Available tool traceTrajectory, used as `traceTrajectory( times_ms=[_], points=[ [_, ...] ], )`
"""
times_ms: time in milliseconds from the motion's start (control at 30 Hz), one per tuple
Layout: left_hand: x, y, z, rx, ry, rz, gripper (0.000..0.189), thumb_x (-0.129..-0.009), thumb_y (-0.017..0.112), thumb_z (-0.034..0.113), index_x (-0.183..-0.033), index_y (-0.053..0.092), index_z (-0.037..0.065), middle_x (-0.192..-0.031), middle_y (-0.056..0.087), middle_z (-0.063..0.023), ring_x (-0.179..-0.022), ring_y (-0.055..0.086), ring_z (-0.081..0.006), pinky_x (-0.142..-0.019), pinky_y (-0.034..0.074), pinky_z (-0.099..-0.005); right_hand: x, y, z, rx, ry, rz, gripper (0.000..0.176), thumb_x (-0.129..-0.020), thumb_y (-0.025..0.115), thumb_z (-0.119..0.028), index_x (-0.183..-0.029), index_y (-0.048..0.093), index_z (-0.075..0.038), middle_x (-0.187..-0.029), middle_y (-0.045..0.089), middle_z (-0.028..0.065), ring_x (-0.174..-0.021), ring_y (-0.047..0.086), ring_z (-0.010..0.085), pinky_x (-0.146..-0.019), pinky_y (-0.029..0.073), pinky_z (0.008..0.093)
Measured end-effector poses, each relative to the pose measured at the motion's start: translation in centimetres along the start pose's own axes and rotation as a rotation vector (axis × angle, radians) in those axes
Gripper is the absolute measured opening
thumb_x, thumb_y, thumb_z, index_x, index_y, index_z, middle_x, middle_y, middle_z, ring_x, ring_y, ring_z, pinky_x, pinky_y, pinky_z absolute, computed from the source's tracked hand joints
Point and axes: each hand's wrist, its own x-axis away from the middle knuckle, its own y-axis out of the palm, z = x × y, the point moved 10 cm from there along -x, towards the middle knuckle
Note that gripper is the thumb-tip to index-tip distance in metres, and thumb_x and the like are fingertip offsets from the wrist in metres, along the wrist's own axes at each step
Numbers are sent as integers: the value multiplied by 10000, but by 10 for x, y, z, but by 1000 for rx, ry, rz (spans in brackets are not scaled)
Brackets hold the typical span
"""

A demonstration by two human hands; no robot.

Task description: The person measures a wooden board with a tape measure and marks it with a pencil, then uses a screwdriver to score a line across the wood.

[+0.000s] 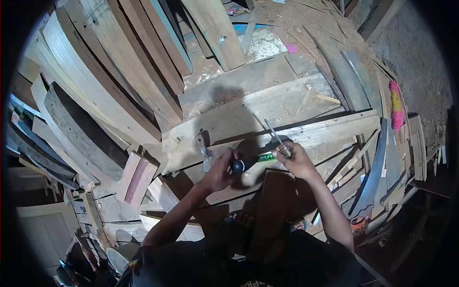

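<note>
My left hand [221,171] is closed around a handle with a black rounded end [238,166] and a white ring. Just beyond its fingers, a worn metal piece [203,143] shows over the boards. To the right, my right hand [296,160] grips a tool with a slim metal shaft [273,131], its tip pointing away and to the left. Between the hands, a green strip with pale markings [266,157] reaches up to the right fingertips. Beneath them runs a long pale timber [325,130].
Thick planks [95,71] stand stacked at the left. A handsaw [370,177] with a reddish handle lies at the right, near a pink and yellow cloth [396,105]. A dark board [282,201] lies close before my body. Another person [81,260] shows at the lower left.
</note>
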Motion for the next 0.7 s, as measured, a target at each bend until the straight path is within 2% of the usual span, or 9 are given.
traceTrajectory(
  times_ms=[33, 67, 167, 267, 367, 467, 567, 700],
  points=[
    [-4, -1, 7, -48, -10, 2, 551, -909, 819, -23, -1338, 488, 76, -1383, 656, -214, -1209, 709, -441, -968, 596, -477, -3, -6, 3, 28, -41, 30, 306, -1068, 852, -263, -1144, 779, 24, -967, 778, 75, -918, 713, 151, -856, 583, 347],
    [-7, 2, -2, 10, -168, -50, 602, -900, 820, -13, -1407, 508, 68, -1432, 652, -231, -1310, 685, -489, -1033, 597, -499, -8, -14, 6, 57, -83, 60, 315, -1069, 849, -258, -1165, 777, 33, -987, 790, 93, -937, 726, 165, -873, 589, 356],
    [-17, 0, 12, -145, 21, 1, 637, -901, 822, 0, -1474, 548, 59, -1462, 659, -228, -1350, 678, -492, -1078, 596, -525, -11, -28, -4, 70, -145, 105, 311, -1074, 835, -227, -1236, 773, 31, -1040, 813, 139, -969, 757, 200, -908, 594, 371],
    [-25, 2, 15, -172, 61, -53, 657, -920, 847, 39, -1519, 578, 71, -1436, 693, -215, -1362, 686, -455, -1076, 602, -510, -17, -33, 1, 155, -88, 66, 320, -1069, 836, -269, -1211, 777, 12, -1034, 797, 171, -976, 762, 279, -924, 589, 409],
    [-32, 7, 6, -114, -95, -100, 623, -917, 854, 59, -1492, 616, 86, -1392, 724, -207, -1328, 710, -450, -1057, 610, -508, -18, -31, 3, 217, -137, 84, 334, -1061, 838, -310, -1176, 782, -2, -1030, 780, 209, -1026, 757, 376, -955, 583, 463],
    [-42, 13, 7, -81, -135, -125, 605, -914, 851, 65, -1476, 631, 98, -1335, 742, -202, -1275, 730, -453, -1050, 610, -504, -13, -28, -2, 358, -237, 121, 346, -1046, 834, -347, -1129, 789, -14, -1072, 775, 242, -1116, 729, 472, -990, 575, 537],
    [-47, 17, 9, -139, -97, -117, 549, -922, 842, 98, -1437, 654, 80, -1362, 723, -235, -1253, 712, -490, -1061, 603, -537, -13, -23, 2, 380, -200, 75, 342, -1050, 819, -352, -1110, 786, -16, -1146, 769, 237, -1119, 722, 489, -999, 573, 551],
    [-44, 21, 2, -238, -94, -102, 594, -910, 843, 121, -1461, 623, 79, -1398, 697, -236, -1326, 667, -488, -1115, 568, -545, -10, -21, -6, 479, -100, 109, 316, -1065, 793, -349, -1134, 796, -40, -1174, 776, 235, -1150, 722, 483, -994, 579, 555]
  ],
)
